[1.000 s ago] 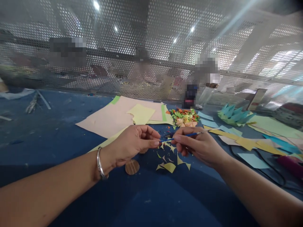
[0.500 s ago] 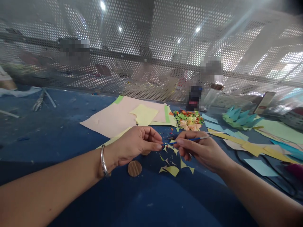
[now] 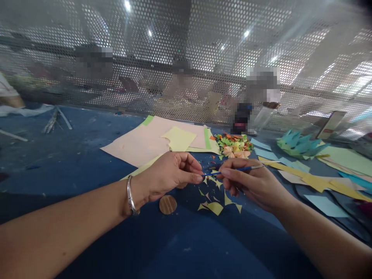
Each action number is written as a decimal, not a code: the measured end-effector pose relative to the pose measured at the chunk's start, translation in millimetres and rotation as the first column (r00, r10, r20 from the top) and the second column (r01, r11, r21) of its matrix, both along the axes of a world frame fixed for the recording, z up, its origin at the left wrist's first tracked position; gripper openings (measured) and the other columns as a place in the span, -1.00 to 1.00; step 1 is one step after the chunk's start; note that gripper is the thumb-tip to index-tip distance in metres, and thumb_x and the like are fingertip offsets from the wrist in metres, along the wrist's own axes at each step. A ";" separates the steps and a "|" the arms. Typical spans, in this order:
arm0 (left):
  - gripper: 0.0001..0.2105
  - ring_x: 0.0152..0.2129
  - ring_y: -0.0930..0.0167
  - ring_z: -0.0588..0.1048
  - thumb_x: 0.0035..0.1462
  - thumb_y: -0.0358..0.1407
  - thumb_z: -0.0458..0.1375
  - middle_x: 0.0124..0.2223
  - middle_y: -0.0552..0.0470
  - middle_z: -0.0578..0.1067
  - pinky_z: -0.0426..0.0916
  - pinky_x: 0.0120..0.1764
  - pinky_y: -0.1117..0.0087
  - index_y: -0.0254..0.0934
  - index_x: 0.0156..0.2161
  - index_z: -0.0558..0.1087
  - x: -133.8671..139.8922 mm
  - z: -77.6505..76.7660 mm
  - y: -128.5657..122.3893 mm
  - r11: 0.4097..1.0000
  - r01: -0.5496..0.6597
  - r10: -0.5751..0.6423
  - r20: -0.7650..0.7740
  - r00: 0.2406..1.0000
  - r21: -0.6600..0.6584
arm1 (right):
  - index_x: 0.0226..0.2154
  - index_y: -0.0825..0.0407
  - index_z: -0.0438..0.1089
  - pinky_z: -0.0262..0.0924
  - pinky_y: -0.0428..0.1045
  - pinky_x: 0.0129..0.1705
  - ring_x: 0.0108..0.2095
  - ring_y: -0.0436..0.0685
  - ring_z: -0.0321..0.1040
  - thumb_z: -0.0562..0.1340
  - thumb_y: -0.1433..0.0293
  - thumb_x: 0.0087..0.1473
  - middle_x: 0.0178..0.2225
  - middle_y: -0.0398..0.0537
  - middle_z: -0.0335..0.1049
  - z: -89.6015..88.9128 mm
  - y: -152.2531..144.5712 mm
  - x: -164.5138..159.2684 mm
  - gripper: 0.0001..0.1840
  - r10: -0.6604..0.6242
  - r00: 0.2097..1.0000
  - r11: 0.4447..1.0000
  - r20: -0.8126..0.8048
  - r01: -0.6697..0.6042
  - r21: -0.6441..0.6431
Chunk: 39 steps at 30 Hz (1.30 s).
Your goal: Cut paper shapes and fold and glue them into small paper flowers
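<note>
My right hand grips a thin blue stick between thumb and fingers, like a pen; its pale end points to the right. The other end of the stick reaches the pinched thumb and fingertips of my left hand. Whether anything small is also in that pinch is hidden. Below the hands lie yellow paper scraps. A round brown wooden-looking disc rests on the table beneath my left wrist.
Pink and yellow paper sheets lie behind my left hand. Further right are a pile of small paper flowers, a spiky teal paper piece, paper strips and a dark cable. A perforated metal screen stands behind the blue table.
The view has shifted slightly, so everything sits a little further right. Both hands keep the same hold on the blue stick.
</note>
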<state>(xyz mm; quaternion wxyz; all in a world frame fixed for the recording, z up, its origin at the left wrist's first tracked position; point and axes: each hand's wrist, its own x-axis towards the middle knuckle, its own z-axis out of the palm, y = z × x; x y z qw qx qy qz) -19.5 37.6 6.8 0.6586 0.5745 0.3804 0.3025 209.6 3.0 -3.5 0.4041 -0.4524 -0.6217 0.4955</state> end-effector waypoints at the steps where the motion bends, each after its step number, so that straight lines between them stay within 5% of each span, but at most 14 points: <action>1: -0.77 -0.51 0.51 0.38 -0.10 -0.41 0.39 -0.41 0.08 0.46 0.15 -0.49 0.48 -0.31 -0.32 0.45 -0.3 -0.5 0.2 1.000 0.003 -0.003 0.007 1.000 0.000 | -0.43 0.05 0.46 0.23 -0.14 -0.57 -0.60 -0.06 0.31 0.33 0.16 0.13 -0.54 -0.13 0.42 -0.1 -0.2 0.0 -0.70 -0.002 1.000 1.000 -0.004 0.002 0.002; 19: -0.83 -0.60 0.59 0.32 0.02 -0.42 0.35 -0.46 0.13 0.44 0.07 -0.53 0.51 -0.31 -0.29 0.45 -3.0 -4.1 7.2 0.994 0.104 -0.099 0.112 0.989 -0.040 | -0.48 0.07 0.50 0.16 -0.18 -0.64 -0.67 -0.10 0.28 0.35 0.21 0.10 -0.61 -0.15 0.40 3.3 1.0 1.4 -0.73 -0.094 0.993 0.996 -0.076 0.094 -0.011; 27: -0.74 -0.22 0.40 0.57 0.04 -0.39 0.35 -0.20 -0.06 0.58 0.39 -0.18 0.43 -0.29 -0.14 0.48 -4.5 -3.7 11.4 0.999 0.043 -0.040 0.085 0.996 -0.030 | -0.46 0.09 0.52 0.14 -0.19 -0.65 -0.67 -0.11 0.25 0.36 0.21 0.09 -0.62 -0.14 0.39 3.3 5.6 8.7 -0.72 -0.142 0.984 0.990 -0.103 0.141 -0.016; 39: -0.64 -0.28 0.46 0.53 0.01 -0.49 0.34 -0.14 0.00 0.55 0.41 -0.26 0.45 -0.23 -0.06 0.46 -1.5 -2.2 10.7 0.999 -0.031 0.033 0.160 0.987 -0.020 | -0.47 0.08 0.52 0.08 -0.18 -0.68 -0.67 -0.10 0.24 0.36 0.18 0.08 -0.61 -0.15 0.37 3.9 5.9 9.2 -0.70 -0.187 0.974 0.982 -0.126 0.184 -0.036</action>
